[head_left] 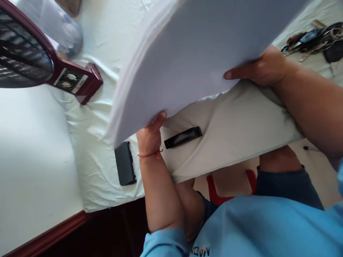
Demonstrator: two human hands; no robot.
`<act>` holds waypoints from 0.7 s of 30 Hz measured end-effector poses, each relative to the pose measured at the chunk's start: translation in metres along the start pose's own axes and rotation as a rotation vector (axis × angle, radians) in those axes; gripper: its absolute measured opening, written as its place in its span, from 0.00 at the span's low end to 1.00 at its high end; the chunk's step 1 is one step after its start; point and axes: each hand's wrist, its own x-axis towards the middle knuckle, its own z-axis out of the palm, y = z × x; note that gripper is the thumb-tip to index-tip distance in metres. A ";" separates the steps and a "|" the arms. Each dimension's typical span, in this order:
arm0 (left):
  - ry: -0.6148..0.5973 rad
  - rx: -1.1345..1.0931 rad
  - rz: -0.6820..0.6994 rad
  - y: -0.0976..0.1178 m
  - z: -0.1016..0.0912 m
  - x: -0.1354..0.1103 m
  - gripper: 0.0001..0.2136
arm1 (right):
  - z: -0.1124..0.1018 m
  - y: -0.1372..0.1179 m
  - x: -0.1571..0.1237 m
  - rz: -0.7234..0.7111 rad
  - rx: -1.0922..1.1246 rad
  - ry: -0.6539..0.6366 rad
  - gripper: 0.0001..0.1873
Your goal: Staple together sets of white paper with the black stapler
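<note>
My left hand (150, 135) and right hand (268, 68) clamp a white paper stack (193, 53) above a creased pale-green tablecloth (93, 157), keys (320, 45) to their right, pale floor (314, 166) below.

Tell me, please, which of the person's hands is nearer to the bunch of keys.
Right. The right hand holds the white sheets just left of the keys; the left hand holds them much farther left.

plain white wall (34, 153) on the left, reddish-brown trim (53, 232) along it, kinda wrinkly cloth-covered table (100, 178), beige floor (316, 159) below
</note>
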 end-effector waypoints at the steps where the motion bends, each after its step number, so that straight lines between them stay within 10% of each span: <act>1: 0.017 -0.023 0.012 0.002 0.002 -0.001 0.27 | 0.001 0.000 0.000 -0.019 0.029 -0.008 0.29; 6: -0.148 0.022 -0.065 0.010 0.014 -0.004 0.37 | 0.002 0.004 0.000 0.019 -0.005 -0.039 0.30; 21: -0.017 -0.043 0.021 0.008 0.013 -0.001 0.38 | -0.001 0.002 -0.003 0.081 -0.068 0.090 0.31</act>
